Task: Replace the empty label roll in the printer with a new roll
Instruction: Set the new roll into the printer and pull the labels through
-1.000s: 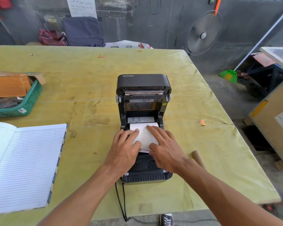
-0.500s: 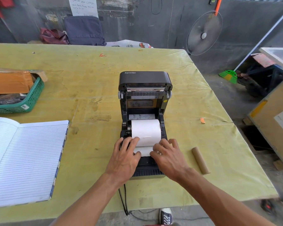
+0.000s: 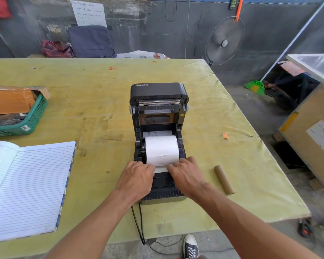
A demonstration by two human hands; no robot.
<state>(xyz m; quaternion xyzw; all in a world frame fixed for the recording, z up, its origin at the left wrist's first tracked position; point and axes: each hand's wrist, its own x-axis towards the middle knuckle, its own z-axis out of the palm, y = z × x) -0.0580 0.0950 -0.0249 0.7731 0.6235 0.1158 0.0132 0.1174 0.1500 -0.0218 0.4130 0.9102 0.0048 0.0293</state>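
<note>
Now, roll: white label roll (image 3: 161,149) in open black printer (image 3: 158,94).
Left hand (image 3: 137,177), right hand (image 3: 186,174): curled fingers pinching its tail.

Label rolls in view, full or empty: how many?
2. A full white roll sits in the open printer; an empty cardboard core lies on the table to its right. The basket may hide others.
</note>
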